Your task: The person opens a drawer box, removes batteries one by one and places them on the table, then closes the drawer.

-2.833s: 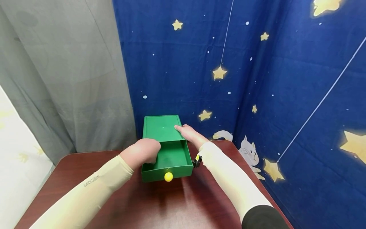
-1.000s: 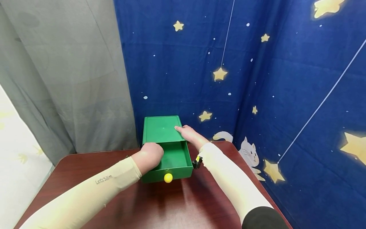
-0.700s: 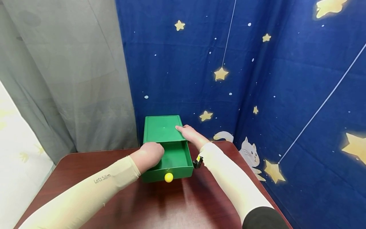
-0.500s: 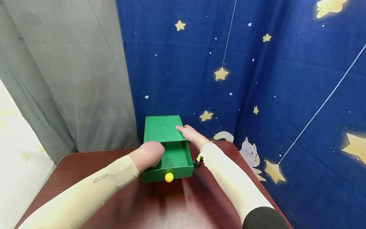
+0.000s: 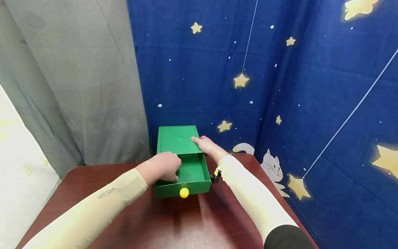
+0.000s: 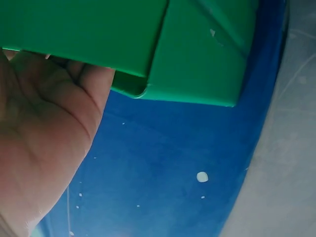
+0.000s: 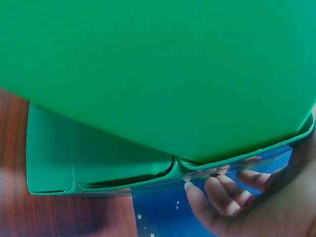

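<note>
A green drawer box (image 5: 177, 136) stands on the table, its drawer (image 5: 182, 187) pulled out toward me with a round yellow knob (image 5: 184, 192) on the front. My left hand (image 5: 163, 167) reaches into the drawer's left side. Its thumb tip shows near the front wall, but the other fingers are hidden; in the left wrist view they go behind the green edge. I cannot see whether they hold anything. My right hand (image 5: 205, 143) holds the right edge of the box, thumb on top. In the right wrist view its bent fingers (image 7: 222, 195) lie along the side.
The dark red-brown table (image 5: 133, 211) extends around the box. A grey curtain (image 5: 71, 86) and a blue curtain (image 5: 199, 79) with yellow stars hang behind it. A small black object with a yellow mark (image 5: 215, 175) sits at my right wrist.
My left hand has moved right within the drawer since the oldest frame, then turned slightly and shifted left, so that its thumb tip shows. My right hand and the box keep their places.
</note>
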The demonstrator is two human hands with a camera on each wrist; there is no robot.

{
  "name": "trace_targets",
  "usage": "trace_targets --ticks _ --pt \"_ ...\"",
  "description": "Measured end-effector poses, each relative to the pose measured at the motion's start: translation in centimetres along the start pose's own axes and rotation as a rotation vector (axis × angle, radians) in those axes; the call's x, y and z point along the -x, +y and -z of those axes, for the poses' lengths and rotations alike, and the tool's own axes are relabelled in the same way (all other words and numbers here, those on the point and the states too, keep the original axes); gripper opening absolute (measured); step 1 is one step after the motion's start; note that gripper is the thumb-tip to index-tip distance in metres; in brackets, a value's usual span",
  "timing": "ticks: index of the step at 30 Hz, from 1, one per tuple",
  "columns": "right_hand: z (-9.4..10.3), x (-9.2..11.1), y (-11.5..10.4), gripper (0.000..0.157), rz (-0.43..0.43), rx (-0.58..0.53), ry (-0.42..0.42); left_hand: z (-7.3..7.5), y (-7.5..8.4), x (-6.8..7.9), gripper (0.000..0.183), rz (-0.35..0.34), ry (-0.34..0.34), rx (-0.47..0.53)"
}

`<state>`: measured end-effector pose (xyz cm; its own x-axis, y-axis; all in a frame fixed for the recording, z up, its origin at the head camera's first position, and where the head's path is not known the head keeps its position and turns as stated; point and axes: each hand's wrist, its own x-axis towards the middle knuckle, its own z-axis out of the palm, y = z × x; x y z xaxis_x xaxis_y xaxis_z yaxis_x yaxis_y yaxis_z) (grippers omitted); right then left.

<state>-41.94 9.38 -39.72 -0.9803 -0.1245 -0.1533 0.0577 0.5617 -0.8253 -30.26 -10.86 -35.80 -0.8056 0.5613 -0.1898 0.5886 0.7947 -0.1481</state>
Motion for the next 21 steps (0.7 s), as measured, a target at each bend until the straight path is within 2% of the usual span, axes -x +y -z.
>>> trace_targets --ticks 9,15,21 --pt "0.0 0.0 0.0 0.076 -0.003 -0.011 -0.001 -0.6 -1.2 -0.4 0.039 -0.099 0.041 0.117" --pt "0.0 0.0 -0.1 0.076 -0.012 -0.012 -0.003 -0.4 -1.9 -0.1 0.024 -0.157 0.07 0.209" --pt "-0.1 -0.1 0.0 0.075 -0.02 -0.017 -0.006 0.0 -2.3 0.6 0.015 -0.225 0.159 0.243"
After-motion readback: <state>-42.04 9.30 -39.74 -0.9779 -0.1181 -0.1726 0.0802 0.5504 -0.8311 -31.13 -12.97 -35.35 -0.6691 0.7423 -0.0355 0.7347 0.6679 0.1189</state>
